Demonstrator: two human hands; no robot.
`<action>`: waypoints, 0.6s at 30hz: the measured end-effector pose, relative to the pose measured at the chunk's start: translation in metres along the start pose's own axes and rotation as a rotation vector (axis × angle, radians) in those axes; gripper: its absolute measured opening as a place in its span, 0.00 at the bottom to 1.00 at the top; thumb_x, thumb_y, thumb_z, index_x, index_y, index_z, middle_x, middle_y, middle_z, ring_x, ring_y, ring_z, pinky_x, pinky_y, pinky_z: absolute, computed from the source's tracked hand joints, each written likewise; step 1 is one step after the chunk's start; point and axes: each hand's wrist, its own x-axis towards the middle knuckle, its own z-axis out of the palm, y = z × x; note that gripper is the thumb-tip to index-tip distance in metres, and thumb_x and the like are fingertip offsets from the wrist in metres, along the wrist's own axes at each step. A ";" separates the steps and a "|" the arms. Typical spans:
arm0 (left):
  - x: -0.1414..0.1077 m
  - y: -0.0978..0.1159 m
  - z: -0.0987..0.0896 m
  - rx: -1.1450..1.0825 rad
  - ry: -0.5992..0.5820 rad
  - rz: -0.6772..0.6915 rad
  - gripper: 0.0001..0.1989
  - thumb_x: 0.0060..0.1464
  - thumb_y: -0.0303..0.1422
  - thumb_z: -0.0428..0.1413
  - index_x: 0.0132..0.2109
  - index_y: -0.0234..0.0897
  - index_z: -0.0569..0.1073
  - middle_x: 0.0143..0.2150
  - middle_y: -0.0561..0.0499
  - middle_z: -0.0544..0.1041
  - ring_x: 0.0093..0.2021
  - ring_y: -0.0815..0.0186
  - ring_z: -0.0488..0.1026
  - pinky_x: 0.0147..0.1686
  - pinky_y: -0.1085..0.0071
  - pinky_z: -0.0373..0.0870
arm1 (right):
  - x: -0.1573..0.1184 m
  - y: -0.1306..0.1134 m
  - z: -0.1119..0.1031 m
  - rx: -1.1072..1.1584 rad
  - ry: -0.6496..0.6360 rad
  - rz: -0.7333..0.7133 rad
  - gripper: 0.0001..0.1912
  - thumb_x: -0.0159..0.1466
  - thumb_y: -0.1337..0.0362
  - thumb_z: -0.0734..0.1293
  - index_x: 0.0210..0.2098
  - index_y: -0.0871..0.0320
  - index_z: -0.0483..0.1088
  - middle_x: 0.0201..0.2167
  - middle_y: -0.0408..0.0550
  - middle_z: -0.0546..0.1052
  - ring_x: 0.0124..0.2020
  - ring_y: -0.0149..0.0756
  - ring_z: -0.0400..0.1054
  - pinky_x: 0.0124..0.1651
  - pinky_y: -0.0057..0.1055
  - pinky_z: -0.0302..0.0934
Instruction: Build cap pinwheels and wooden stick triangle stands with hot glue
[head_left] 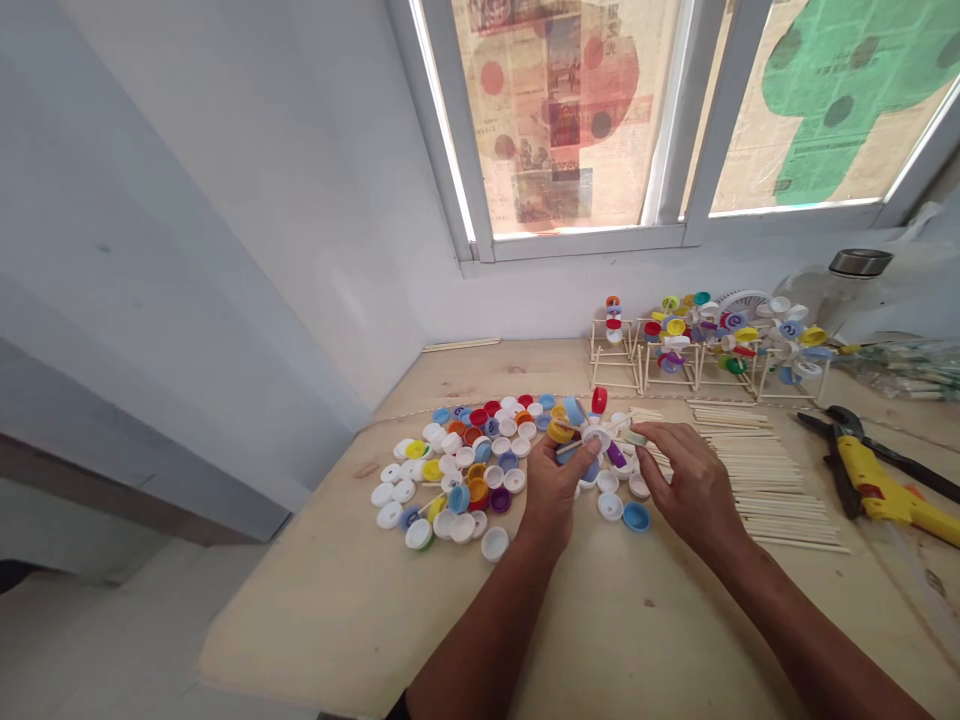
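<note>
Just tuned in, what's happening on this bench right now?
A person is working on a small wheel of bottle caps on sticks. The left hand holds it near the white hub, and the right hand pinches a stick at its side. A heap of loose caps lies to the left, a row of wooden sticks to the right, and a yellow glue gun beyond that. Finished cap wheels on stick frames stand by the wall under the window.

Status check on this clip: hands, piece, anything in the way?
Left hand grips cap pinwheel. Right hand pinches its spoke. Loose caps crowd left, sticks right.
</note>
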 end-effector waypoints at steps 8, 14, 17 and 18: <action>-0.001 0.004 0.003 -0.022 0.030 -0.042 0.16 0.38 0.34 0.68 0.36 0.33 0.77 0.31 0.52 0.77 0.30 0.71 0.70 0.35 0.75 0.66 | -0.001 0.000 -0.001 -0.019 -0.022 -0.024 0.12 0.61 0.68 0.62 0.44 0.57 0.70 0.38 0.52 0.77 0.40 0.41 0.71 0.42 0.39 0.65; -0.001 0.003 0.002 -0.035 0.002 -0.045 0.18 0.38 0.35 0.67 0.38 0.33 0.77 0.33 0.50 0.78 0.33 0.67 0.72 0.39 0.71 0.68 | 0.000 -0.002 -0.001 -0.023 -0.004 -0.023 0.14 0.60 0.68 0.64 0.46 0.57 0.69 0.40 0.52 0.77 0.42 0.42 0.69 0.43 0.40 0.64; -0.003 0.002 0.003 -0.022 -0.007 -0.065 0.18 0.39 0.35 0.67 0.39 0.32 0.77 0.35 0.48 0.78 0.34 0.66 0.73 0.39 0.70 0.68 | 0.000 -0.003 0.000 -0.022 -0.006 -0.030 0.14 0.60 0.68 0.65 0.46 0.58 0.68 0.41 0.52 0.76 0.43 0.42 0.69 0.44 0.39 0.64; -0.003 0.002 0.003 -0.018 -0.010 -0.071 0.18 0.39 0.35 0.67 0.39 0.32 0.77 0.36 0.48 0.78 0.34 0.66 0.73 0.40 0.70 0.68 | 0.000 -0.002 0.000 -0.022 -0.008 -0.032 0.13 0.59 0.69 0.65 0.45 0.58 0.68 0.40 0.52 0.76 0.42 0.41 0.69 0.44 0.38 0.63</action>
